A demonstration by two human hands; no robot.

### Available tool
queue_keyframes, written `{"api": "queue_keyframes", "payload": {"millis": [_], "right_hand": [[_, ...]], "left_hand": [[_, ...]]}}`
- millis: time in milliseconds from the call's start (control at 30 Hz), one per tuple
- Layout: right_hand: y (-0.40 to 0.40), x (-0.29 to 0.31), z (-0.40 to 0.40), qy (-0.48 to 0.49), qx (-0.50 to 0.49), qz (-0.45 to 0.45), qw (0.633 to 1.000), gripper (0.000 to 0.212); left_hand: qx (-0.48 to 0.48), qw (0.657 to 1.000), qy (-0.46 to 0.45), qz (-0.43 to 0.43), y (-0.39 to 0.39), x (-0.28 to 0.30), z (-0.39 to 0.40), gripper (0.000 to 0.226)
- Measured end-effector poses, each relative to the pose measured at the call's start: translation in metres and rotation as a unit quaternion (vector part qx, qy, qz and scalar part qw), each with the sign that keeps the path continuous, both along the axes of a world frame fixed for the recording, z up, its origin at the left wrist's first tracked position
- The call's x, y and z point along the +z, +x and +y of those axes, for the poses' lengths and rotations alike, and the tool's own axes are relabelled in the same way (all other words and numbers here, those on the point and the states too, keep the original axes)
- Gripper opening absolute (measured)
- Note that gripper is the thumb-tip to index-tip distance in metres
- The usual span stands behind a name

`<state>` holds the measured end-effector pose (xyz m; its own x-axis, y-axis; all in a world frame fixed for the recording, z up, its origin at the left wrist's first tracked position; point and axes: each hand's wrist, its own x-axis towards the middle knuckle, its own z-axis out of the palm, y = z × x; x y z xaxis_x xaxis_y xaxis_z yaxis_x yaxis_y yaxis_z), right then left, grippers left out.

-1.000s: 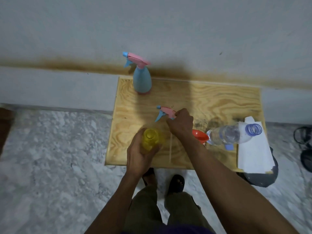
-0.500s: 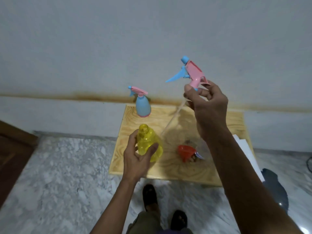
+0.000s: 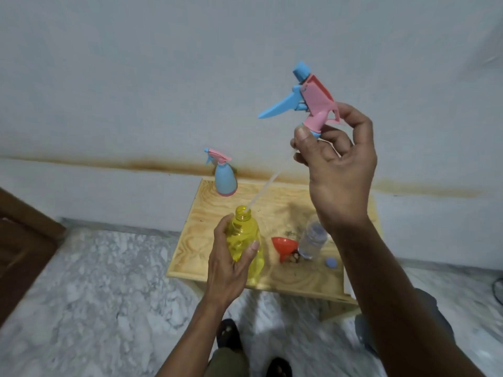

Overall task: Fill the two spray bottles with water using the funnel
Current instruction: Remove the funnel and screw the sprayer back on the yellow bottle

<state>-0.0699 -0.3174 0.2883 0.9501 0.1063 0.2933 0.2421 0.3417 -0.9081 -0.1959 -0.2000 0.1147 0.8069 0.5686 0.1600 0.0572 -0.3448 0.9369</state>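
**Ana:** Head view first, and it's the only one. What are the hands doing?

**Ben:** Left hand point(image 3: 231, 265) wraps its fingers and thumb round the yellow spray bottle point(image 3: 245, 240), holding it upright above the near edge of the bench point(image 3: 299, 281). Its neck is open. Right hand point(image 3: 334, 159) pinches the collar of the pink and blue trigger head point(image 3: 307, 102), raised high against the wall.

**Ana:** Why so high?

**Ben:** My guess is the dip tube point(image 3: 261, 191). It's long, and its lower end sits right at the bottle's mouth, so the head has to go up that far for the tube to clear or enter. Which of the two, I can't tell.

**Ana:** And the filling gear?

**Ben:** Orange funnel point(image 3: 283, 246) lies tipped on the bench just beside the clear water bottle point(image 3: 313, 240), which has its blue cap point(image 3: 331, 262) off nearby. Handy for pouring, I'd say.

**Ana:** The second sprayer?

**Ben:** Blue spray bottle point(image 3: 225, 180) stands at the far edge by the wall, head on, well apart from the hands.
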Motion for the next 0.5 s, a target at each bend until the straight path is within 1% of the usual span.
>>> {"api": "queue_keyframes", "payload": {"millis": [267, 500], "right_hand": [[-0.005, -0.004, 0.011, -0.061, 0.01, -0.028, 0.998, 0.045], [-0.017, -0.033, 0.033, -0.128, 0.112, 0.022, 0.985, 0.044]], "left_hand": [[-0.005, 1.0, 0.027, -0.004, -0.001, 0.007, 0.006, 0.059], [-0.013, 0.999, 0.036, -0.021, 0.008, 0.025, 0.025, 0.058]]}}
